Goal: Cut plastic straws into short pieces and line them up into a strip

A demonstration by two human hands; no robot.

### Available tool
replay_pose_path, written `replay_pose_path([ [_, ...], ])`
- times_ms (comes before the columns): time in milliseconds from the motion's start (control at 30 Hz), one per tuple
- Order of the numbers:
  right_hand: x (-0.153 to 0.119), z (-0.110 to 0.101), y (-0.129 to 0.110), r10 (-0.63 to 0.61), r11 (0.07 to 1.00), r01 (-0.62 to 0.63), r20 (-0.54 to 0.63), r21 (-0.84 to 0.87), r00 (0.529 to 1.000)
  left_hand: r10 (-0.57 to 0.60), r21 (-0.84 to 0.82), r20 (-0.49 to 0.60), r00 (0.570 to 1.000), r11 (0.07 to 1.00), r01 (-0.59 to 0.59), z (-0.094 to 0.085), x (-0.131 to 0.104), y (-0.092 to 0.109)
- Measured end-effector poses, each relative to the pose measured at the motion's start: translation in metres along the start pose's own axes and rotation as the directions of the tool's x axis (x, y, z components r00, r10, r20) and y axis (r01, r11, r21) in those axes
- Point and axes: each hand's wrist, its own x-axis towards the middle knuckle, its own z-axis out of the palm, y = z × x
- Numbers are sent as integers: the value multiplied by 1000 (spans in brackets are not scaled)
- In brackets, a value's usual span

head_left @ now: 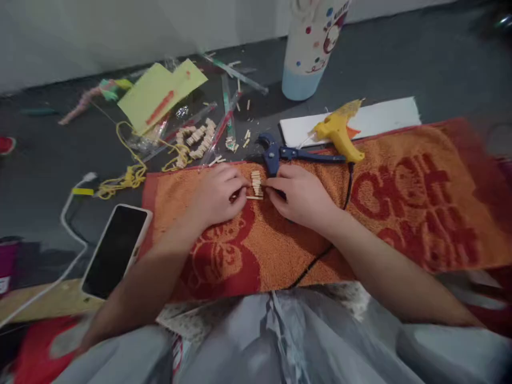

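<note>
Small pale sticks (pixel 256 181) lie side by side in a short stack on the orange and red towel (pixel 288 250), with one longer stick (pixel 254 198) just below them. My left hand (pixel 222 194) is at the left of the stack, thumb and forefinger curled towards each other at its edge. From the right, my right hand (pixel 302 196) touches the stack's side with its fingers bent together. Whether either hand grips a stick is too small to tell. Blue-handled cutters (pixel 276 154) lie right above my right hand.
A yellow glue gun (pixel 340 133) rests partly on a white board (pixel 384 118), its black cable crossing the towel. Behind stands a white and blue bottle (pixel 308 53). At left are a phone (pixel 117 250), yellow yarn (pixel 124 181), a stick chain (pixel 200 140) and yellow paper (pixel 160 93).
</note>
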Motion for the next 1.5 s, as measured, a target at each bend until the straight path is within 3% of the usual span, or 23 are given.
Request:
replay_pose_path([
  [700, 0, 2, 1, -3, 1000, 3, -46, 11, 999, 1, -41, 34, 999, 999, 0, -2, 0, 2],
  [967, -2, 1, 3, 26, 1000, -25, -98, 14, 995, -126, 33, 0, 992, 991, 126, 2, 0, 4],
  [1500, 0, 3, 3, 20, 1000, -19, -67, 7, 998, -167, -83, 45, 985, 982, 170, 1, 0, 7],
])
